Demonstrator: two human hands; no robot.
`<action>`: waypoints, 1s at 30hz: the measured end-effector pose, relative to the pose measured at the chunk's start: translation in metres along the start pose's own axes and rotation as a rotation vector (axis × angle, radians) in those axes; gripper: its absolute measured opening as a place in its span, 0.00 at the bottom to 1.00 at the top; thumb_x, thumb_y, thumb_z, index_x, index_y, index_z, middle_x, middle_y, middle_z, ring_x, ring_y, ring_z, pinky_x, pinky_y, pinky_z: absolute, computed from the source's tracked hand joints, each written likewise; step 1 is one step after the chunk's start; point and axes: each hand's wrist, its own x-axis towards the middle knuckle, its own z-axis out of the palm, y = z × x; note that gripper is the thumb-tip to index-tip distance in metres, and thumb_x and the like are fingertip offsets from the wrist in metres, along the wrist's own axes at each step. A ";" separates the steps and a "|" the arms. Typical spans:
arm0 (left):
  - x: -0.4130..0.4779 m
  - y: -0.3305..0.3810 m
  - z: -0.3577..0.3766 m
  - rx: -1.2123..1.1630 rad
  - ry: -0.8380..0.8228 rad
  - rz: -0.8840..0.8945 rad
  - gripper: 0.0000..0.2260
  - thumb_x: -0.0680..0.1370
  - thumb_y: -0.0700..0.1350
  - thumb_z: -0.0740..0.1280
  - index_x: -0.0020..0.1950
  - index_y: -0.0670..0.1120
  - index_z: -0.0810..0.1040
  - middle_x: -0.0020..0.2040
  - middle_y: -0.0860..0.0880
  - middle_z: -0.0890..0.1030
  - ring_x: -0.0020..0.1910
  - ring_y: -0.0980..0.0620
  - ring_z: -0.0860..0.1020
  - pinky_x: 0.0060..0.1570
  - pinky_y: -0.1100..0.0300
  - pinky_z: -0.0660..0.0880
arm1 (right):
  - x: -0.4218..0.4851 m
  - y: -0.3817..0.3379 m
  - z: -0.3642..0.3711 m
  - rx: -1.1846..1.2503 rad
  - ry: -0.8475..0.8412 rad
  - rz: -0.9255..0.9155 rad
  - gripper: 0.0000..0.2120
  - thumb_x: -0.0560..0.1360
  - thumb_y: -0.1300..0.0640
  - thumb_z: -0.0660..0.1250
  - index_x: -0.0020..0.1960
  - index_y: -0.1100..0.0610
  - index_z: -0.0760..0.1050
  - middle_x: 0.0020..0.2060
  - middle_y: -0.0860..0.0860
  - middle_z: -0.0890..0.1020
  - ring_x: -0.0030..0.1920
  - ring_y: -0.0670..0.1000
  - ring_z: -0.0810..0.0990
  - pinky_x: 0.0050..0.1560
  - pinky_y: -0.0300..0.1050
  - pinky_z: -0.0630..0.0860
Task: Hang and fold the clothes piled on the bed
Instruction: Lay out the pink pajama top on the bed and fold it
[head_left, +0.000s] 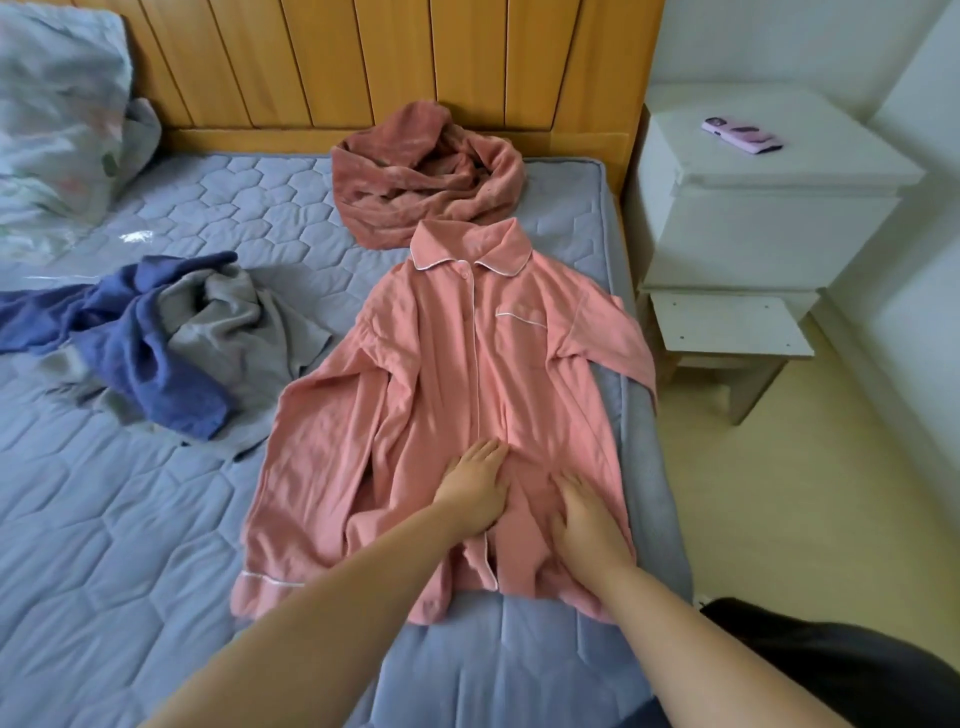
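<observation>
Both my forearms reach forward, left hand (475, 486) and right hand (587, 519) pressing flat, fingers straight, on the pink pajama shirt (457, 374) spread over the blue quilted mattress (130, 519) beneath them.

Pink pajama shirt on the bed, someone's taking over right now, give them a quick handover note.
Left hand and right hand: both flat, pressing the lower front of the pink pajama shirt.
Shirt lies face up and spread out near the mattress edge, its right-side sleeve hanging over the side.
Done: shirt laid out. No fold made yet.
Left: fold it, then handle the rumpled pink garment by the headboard and the blue and grey pile to the left.
</observation>
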 end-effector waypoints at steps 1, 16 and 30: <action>-0.009 0.002 -0.001 -0.094 0.036 0.020 0.21 0.82 0.43 0.56 0.76 0.45 0.62 0.77 0.48 0.61 0.76 0.50 0.58 0.72 0.61 0.52 | -0.010 0.001 -0.002 0.037 0.001 0.017 0.23 0.80 0.57 0.55 0.75 0.57 0.62 0.74 0.52 0.64 0.74 0.50 0.60 0.74 0.42 0.55; -0.084 0.008 0.027 0.158 0.118 0.153 0.27 0.71 0.51 0.70 0.69 0.50 0.72 0.66 0.50 0.73 0.64 0.47 0.71 0.62 0.53 0.70 | -0.042 -0.010 -0.030 -0.495 -0.133 -0.237 0.09 0.73 0.64 0.60 0.50 0.56 0.75 0.50 0.53 0.74 0.56 0.56 0.75 0.46 0.44 0.68; -0.072 0.037 -0.035 -0.200 0.114 -0.053 0.14 0.72 0.41 0.65 0.54 0.54 0.80 0.35 0.55 0.79 0.37 0.56 0.77 0.38 0.62 0.71 | -0.023 0.000 -0.071 0.183 0.011 0.026 0.21 0.67 0.52 0.73 0.28 0.54 0.62 0.24 0.48 0.63 0.28 0.48 0.63 0.30 0.45 0.58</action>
